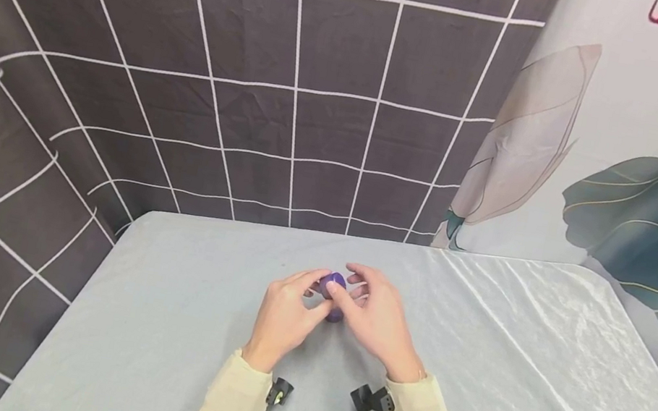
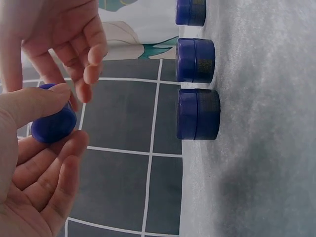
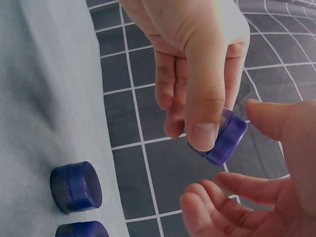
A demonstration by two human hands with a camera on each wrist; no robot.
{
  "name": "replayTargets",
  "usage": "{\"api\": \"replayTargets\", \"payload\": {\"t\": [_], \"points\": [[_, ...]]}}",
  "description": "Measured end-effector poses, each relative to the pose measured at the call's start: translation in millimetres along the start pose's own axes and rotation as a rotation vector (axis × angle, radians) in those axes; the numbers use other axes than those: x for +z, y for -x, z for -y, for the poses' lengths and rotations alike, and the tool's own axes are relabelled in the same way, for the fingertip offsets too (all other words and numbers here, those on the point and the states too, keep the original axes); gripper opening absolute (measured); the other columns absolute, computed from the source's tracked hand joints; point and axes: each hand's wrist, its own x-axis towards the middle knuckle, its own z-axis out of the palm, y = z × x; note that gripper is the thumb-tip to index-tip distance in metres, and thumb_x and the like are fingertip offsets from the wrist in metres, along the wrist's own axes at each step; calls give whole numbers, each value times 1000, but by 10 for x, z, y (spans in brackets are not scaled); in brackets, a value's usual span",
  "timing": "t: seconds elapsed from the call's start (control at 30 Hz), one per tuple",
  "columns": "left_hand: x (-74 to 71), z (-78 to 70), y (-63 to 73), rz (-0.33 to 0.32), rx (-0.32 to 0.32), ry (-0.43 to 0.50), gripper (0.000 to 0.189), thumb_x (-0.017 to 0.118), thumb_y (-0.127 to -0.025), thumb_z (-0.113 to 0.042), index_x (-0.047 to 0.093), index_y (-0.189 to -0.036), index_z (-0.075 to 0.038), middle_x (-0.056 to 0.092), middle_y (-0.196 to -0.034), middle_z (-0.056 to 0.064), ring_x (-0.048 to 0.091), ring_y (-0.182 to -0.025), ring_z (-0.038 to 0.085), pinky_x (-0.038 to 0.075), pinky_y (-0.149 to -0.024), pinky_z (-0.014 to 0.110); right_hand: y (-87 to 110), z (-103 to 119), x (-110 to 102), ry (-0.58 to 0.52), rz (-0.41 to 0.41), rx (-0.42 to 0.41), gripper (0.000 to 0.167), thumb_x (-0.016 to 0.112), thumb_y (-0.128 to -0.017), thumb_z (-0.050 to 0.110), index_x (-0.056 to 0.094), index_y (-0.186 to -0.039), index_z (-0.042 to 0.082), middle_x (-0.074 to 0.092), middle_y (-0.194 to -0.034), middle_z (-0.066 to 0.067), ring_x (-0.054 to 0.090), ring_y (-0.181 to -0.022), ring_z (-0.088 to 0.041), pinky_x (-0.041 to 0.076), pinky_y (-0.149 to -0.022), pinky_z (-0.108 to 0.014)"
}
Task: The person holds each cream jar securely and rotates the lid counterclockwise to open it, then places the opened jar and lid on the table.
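Observation:
A small purple-blue lidded jar (image 1: pixel 334 282) is pinched between the thumb and fingers of my left hand (image 1: pixel 287 308), raised off the table. Beside it, my right hand (image 1: pixel 378 317) has its fingers spread and loosely bent around the jar's side. In the right wrist view the right thumb (image 3: pixel 269 118) is close to the lid of the held jar (image 3: pixel 229 140), with a small gap visible. Under the hands, another such jar (image 1: pixel 334 316) stands on the table. The left wrist view shows three standing jars (image 2: pixel 197 114) in a row.
A pale grey velvety cloth covers the table (image 1: pixel 167 338). Behind it hangs a dark curtain (image 1: pixel 330 125) with a white grid, and a leaf-patterned curtain (image 1: pixel 652 211) hangs at the right. Black wrist devices (image 1: pixel 372 399) sit at both cream sleeves.

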Motion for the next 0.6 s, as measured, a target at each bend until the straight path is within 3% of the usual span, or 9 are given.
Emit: {"api": "replayTargets", "payload": {"t": [0.27, 0.6], "points": [[17, -13, -1, -19, 5, -6, 34, 89, -72, -15, 76, -104, -9, 74, -91, -2, 69, -77, 11, 56, -71, 27, 7, 35, 17, 35, -47, 93, 46, 69, -92, 44, 72, -111, 2, 71, -88, -3, 66, -71, -8, 53, -66, -33], [42, -15, 14, -26, 19, -25, 35, 91, -70, -14, 77, -101, -11, 74, -91, -2, 68, -78, 11, 55, -70, 28, 23, 59, 31, 71, -70, 137, 42, 69, -92, 46, 74, -100, 6, 71, -77, 2, 66, -70, -9, 53, -69, -36]]}}
